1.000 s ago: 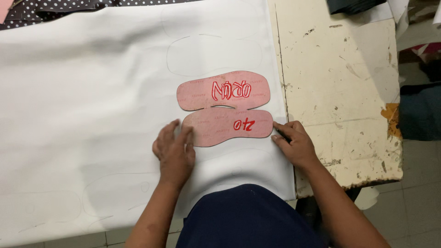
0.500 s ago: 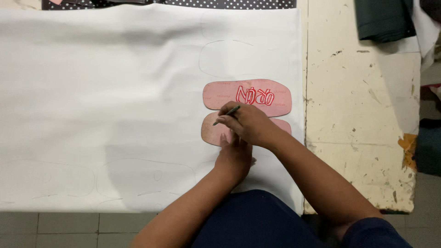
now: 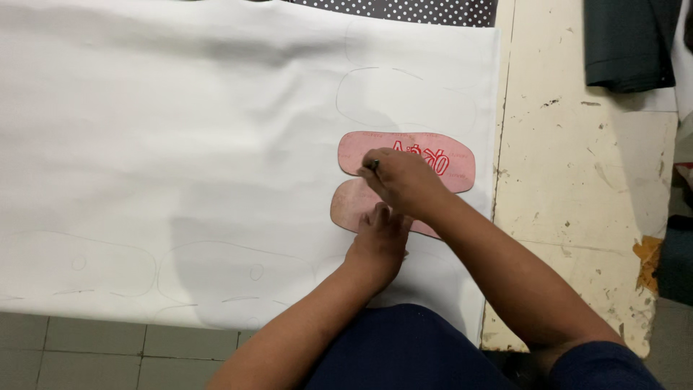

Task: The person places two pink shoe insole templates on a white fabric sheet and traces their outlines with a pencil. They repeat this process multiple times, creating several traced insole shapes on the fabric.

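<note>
Two pink sole-shaped templates lie side by side on a white sheet (image 3: 180, 144). The far template (image 3: 404, 148) has red marks on it. The near template (image 3: 350, 206) is partly under my hands. My left hand (image 3: 379, 238) presses flat on the near template. My right hand (image 3: 401, 180) crosses over it and grips a thin dark pen (image 3: 372, 165), whose tip sits at the gap between the two templates. Faint traced sole outlines show on the sheet above the templates and along its near edge.
The sheet covers a worn cream table (image 3: 577, 166) with chipped paint at the right edge. A dark folded cloth (image 3: 628, 43) lies at the far right. Dotted dark fabric (image 3: 404, 9) shows past the sheet. Grey floor tiles (image 3: 108, 354) lie below.
A second ago both hands rested flat at the near template's ends. My right hand has since crossed over with the pen and moved left along the template's far edge. The view has shifted.
</note>
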`<state>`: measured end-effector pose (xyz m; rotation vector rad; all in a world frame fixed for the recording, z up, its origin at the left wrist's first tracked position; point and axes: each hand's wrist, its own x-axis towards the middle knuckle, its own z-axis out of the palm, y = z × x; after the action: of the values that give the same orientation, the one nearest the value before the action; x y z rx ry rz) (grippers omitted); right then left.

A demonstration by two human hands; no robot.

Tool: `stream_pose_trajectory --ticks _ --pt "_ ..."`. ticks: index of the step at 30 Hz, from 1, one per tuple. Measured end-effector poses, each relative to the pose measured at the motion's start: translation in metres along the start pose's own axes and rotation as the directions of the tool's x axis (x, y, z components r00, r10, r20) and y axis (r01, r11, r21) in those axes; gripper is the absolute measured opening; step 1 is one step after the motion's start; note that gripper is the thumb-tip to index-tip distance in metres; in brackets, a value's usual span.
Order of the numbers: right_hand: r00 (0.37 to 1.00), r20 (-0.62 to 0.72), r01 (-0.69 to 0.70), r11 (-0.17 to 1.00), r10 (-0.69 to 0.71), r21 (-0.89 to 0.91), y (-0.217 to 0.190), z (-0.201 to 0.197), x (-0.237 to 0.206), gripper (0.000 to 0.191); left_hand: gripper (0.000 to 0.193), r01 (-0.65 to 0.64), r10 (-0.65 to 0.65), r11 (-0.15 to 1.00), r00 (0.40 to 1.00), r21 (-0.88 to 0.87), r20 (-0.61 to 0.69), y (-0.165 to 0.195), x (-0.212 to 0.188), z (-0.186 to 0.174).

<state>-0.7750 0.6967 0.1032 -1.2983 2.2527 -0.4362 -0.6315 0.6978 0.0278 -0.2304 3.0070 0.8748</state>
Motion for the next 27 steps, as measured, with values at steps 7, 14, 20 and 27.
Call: stream_pose_trajectory --ticks 7,14,20,27 --pt "1.0 -0.008 -0.005 1.0 0.005 0.03 0.016 -0.009 -0.008 0.025 0.074 -0.036 0.04 0.996 0.998 0.077 -0.041 -0.004 0.0 -0.002" --pt "0.986 0.023 0.163 0.986 -0.163 0.025 -0.007 0.012 0.048 0.025 0.067 -0.064 0.073 0.992 0.994 0.112 -0.079 -0.008 0.003 0.007" --pt "0.986 -0.145 0.098 0.992 -0.085 0.085 0.004 -0.003 0.078 0.022 0.057 -0.062 0.077 0.993 0.984 0.102 -0.159 -0.013 0.003 0.013" --pt "0.967 -0.23 -0.08 0.99 0.106 0.119 0.078 -0.045 0.035 0.024 0.061 -0.068 0.078 0.983 0.996 0.169 -0.05 -0.011 0.007 0.009"
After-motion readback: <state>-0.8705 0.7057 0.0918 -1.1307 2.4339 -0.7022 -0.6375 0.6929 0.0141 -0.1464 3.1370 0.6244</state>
